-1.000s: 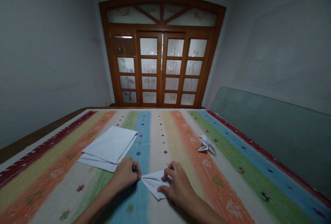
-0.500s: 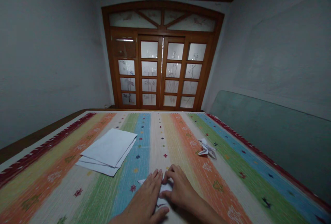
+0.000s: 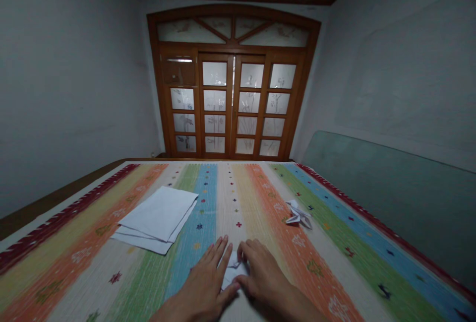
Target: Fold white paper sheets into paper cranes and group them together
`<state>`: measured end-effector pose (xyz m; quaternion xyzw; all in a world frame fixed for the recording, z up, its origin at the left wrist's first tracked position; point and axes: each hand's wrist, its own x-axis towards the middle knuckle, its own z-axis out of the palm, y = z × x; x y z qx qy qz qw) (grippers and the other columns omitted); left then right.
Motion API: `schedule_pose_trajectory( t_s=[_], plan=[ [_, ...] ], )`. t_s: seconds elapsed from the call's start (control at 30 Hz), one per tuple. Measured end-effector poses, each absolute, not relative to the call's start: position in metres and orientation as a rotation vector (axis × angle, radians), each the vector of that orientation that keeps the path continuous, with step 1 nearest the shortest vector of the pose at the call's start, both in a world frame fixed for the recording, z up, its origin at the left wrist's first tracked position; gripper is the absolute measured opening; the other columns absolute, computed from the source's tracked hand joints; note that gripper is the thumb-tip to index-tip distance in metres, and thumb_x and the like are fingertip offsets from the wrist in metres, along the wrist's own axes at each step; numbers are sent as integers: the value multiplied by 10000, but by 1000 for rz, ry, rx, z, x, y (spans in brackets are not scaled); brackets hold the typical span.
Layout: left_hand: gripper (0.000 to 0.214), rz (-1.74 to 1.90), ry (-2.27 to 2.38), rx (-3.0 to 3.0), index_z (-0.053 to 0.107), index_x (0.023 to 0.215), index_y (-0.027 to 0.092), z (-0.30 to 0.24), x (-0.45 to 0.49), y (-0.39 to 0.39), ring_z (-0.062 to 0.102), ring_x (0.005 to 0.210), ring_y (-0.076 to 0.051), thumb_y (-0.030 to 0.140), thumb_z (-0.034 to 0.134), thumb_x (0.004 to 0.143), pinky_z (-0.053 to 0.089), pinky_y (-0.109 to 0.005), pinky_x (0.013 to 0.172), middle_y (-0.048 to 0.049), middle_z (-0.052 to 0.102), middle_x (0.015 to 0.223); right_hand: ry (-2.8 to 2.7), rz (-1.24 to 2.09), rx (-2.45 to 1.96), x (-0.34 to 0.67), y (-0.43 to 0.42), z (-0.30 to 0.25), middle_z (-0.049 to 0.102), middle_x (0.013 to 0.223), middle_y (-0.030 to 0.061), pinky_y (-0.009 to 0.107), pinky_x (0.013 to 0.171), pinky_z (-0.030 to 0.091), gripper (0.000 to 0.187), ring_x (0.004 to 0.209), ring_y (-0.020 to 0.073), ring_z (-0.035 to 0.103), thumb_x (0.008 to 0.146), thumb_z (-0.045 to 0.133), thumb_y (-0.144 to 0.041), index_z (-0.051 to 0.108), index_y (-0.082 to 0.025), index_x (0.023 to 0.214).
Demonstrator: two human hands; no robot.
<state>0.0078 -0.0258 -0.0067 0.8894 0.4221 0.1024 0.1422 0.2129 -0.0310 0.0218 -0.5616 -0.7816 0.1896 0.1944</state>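
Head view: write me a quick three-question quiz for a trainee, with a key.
1. True or false: the stack of white sheets lies apart from the left hand.
2. What lies farther right than the right hand? A) a cup; B) a folded paper piece; C) scissors.
3. Fill in: the hand with its fingers curled at the white paper is the ____.

Key: 1 true; 2 B; 3 right.

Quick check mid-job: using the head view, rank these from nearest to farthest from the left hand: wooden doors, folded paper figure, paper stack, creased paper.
From the left hand:
1. Creased paper: right beside it, by its thumb.
2. Paper stack: ahead, to its left.
3. Folded paper figure: ahead, well to its right.
4. Wooden doors: far ahead, in the background.
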Motion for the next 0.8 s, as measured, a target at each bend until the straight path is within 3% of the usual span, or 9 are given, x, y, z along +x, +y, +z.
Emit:
schedule_pose_trajectory(
  t_s=[0.1,0.27,0.4,0.6,0.8],
  plan=[
    [721,359,1223,2591,157,1611,253,-8,7,-24,166,1534,-334,595,383,1018,284,-564,1225,-110,136,1669,-2193,560,-1517,214,-27,18,659,1115,72,308,920,410,391,1058,251,568,713,770,-151,661,-196,1086],
    [623,384,1259,2626,214,1604,262,-14,5,-20,202,1530,-323,486,381,1047,300,-556,1220,-103,187,1666,-2249,595,-1461,218,-26,19,639,1128,70,298,928,417,262,1065,239,576,776,771,-252,711,-213,1027],
    [562,406,1301,2661,256,1595,264,-18,2,-15,224,1526,-326,355,383,1056,307,-559,1214,-102,194,1667,-2305,553,-1460,220,-29,22,631,1164,80,332,951,410,299,1101,264,563,783,801,-351,731,-230,1047],
    [561,369,1339,2666,259,1589,316,-15,2,-12,225,1526,-351,358,412,1050,310,-592,1198,-94,191,1677,-2377,478,-1497,221,-35,27,625,1198,113,420,996,390,318,1154,320,542,825,768,-399,740,-250,1105],
    [520,323,1382,2657,306,1565,378,-6,0,-8,148,1537,-388,359,400,1054,245,-651,1196,-69,186,1685,-2340,513,-1558,219,-38,30,637,1192,116,395,964,414,317,1123,309,576,814,784,-362,736,-246,1105]
  ],
)
